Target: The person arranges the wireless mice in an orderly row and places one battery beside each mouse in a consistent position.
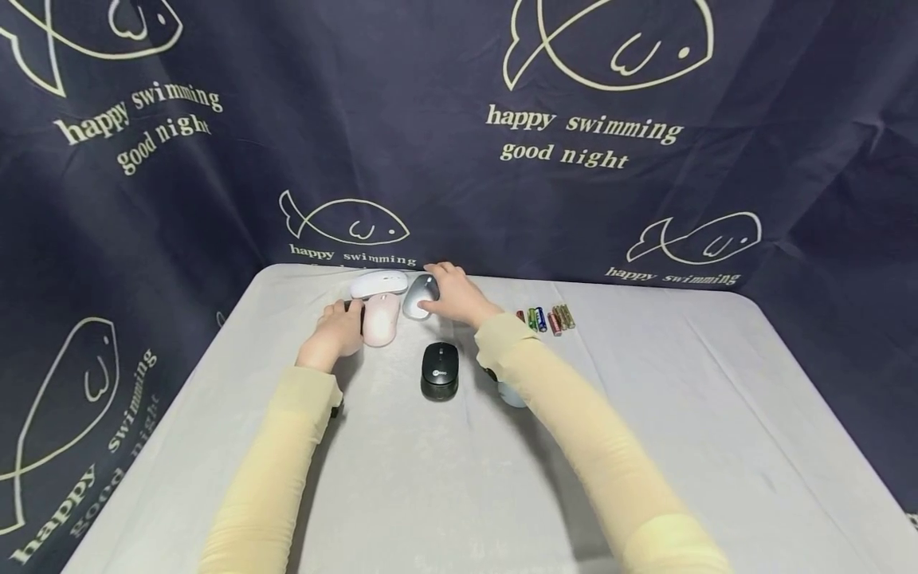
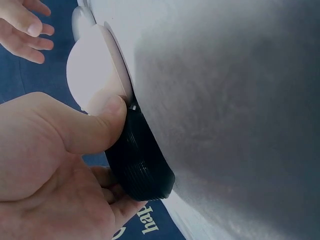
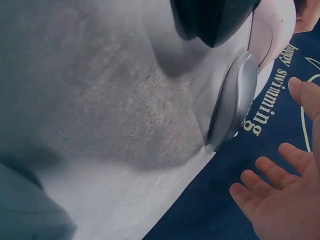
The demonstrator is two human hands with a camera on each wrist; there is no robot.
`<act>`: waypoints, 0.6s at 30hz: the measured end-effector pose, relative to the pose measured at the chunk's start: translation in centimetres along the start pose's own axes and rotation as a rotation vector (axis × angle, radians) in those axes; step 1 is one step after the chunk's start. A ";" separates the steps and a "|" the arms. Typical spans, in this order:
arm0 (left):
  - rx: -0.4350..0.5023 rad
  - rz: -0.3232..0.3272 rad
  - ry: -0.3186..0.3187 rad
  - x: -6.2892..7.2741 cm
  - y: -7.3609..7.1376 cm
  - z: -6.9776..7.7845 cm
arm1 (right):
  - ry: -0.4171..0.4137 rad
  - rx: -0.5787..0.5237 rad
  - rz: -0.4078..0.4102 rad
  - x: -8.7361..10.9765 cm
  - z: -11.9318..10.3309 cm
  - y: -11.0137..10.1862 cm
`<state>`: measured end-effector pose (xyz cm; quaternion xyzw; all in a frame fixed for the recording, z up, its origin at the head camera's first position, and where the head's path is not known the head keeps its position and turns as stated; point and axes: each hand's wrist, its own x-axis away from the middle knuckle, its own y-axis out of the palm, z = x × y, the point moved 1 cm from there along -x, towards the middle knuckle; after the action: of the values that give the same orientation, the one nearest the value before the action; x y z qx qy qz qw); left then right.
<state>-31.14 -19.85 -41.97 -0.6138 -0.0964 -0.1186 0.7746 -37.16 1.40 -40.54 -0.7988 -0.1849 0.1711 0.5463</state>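
Observation:
My left hand (image 1: 335,331) pinches a black mouse with ridged sides (image 2: 140,160) between thumb and fingers; in the head view the hand mostly hides it. A pink mouse (image 1: 381,320) sits directly beside it, with a white mouse (image 1: 378,284) behind. My right hand (image 1: 459,296) is at the grey mouse (image 1: 418,299), its thumb over the mouse's right side in the head view. The right wrist view shows that hand's fingers spread, with a gap between them and the grey mouse (image 3: 235,100).
Nearer on the grey-white table (image 1: 445,478) stands another black mouse (image 1: 440,371). A light blue mouse (image 1: 511,395) is partly hidden under the right forearm. Several batteries (image 1: 554,321) lie to the right. A dark blue fish-print curtain (image 1: 459,159) hangs behind the table's far edge.

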 end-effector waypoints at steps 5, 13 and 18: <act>-0.003 0.004 0.002 0.0 0.0 -0.1 | 0.038 0.006 -0.017 -0.7 -0.1 0.3; -0.002 0.018 0.011 0.0 0.0 -0.1 | 0.067 0.014 -0.062 -2.1 -0.2 0.9; 0.004 0.015 0.014 0.3 0.0 0.0 | 0.079 0.026 -0.084 -2.7 -0.1 1.6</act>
<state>-30.89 -19.91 -41.91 -0.6123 -0.0864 -0.1168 0.7772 -39.31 -0.47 -41.78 -0.7892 -0.1942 0.1191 0.5703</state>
